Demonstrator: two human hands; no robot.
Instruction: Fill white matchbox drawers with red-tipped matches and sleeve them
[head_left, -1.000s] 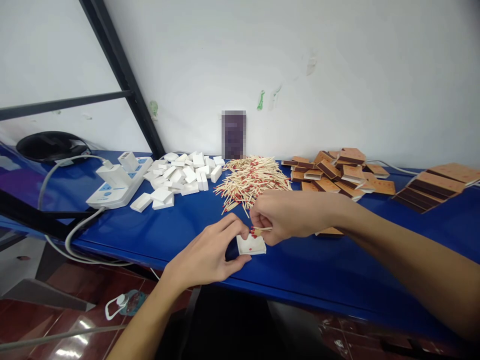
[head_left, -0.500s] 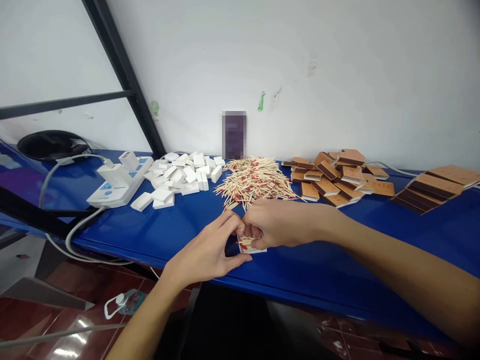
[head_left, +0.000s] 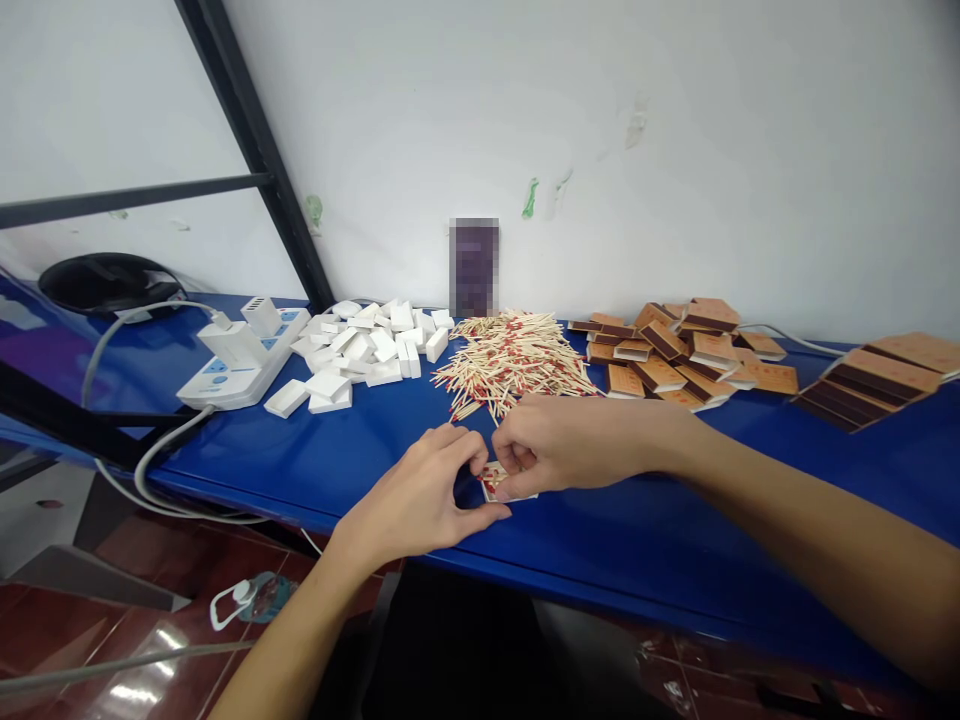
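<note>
A small white matchbox tray [head_left: 528,495] lies on the blue table near its front edge, with several red-tipped matches [head_left: 492,478] inside. My left hand [head_left: 424,497] curves around the tray's left side, thumb along the near edge and fingers at the far side, steadying it. Over the tray, my right hand [head_left: 581,440] has its thumb and fingers pinched down on matches and covers the tray's right part. Just beyond both hands spreads a big loose heap of matches [head_left: 517,360].
White empty trays [head_left: 360,345] are piled left of the heap, orange-brown matchbox sleeves [head_left: 675,350] right of it. More sleeves [head_left: 874,380] stand farther right. A power strip [head_left: 244,370] with chargers and cables sits left, beside a black metal frame [head_left: 262,150]. A wall closes the back.
My right hand's fingers have shifted slightly on the matches, and more red heads show in the tray. My left hand stays around the tray. The whole view has shifted a little.
</note>
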